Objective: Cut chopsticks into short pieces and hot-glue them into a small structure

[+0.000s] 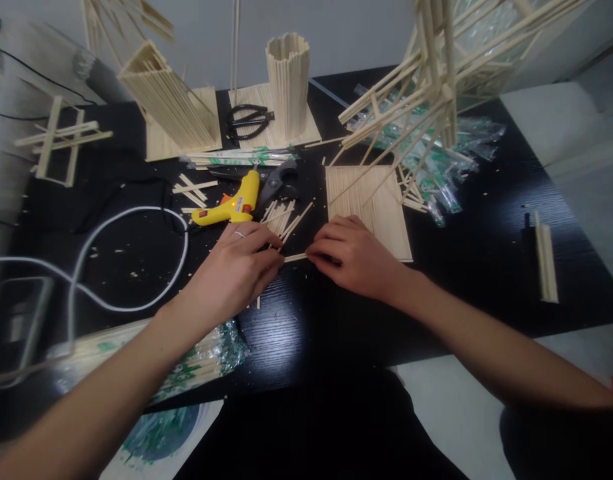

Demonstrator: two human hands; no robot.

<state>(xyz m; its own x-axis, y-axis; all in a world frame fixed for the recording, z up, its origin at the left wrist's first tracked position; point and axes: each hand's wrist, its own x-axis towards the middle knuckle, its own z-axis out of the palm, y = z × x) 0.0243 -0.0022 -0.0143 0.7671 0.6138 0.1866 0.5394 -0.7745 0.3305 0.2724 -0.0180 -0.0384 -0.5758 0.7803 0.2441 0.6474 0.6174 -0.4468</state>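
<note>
A thin wooden stick (pixel 295 257) lies low over the black table between my two hands. My left hand (pixel 243 260) has its fingers closed at the stick's left end, and my right hand (pixel 353 257) pinches the right end. Just beyond the right hand is a flat panel of sticks laid side by side (pixel 369 200); the hand covers its near left corner. A loose heap of short cut sticks (pixel 279 217) lies beyond the left fingertips. Next to it rest a yellow glue gun (pixel 239 203) and dark-handled cutters (pixel 280 180).
Behind stand a stick-built tube (pixel 289 83), a slanted box of sticks (pixel 169 97) and black scissors (pixel 249 123). A tall stick frame (pixel 436 100) overhangs plastic-wrapped sticks (pixel 446 180) at right. A white cable (pixel 131 309) loops at left, near another wrapped pack (pixel 201 363).
</note>
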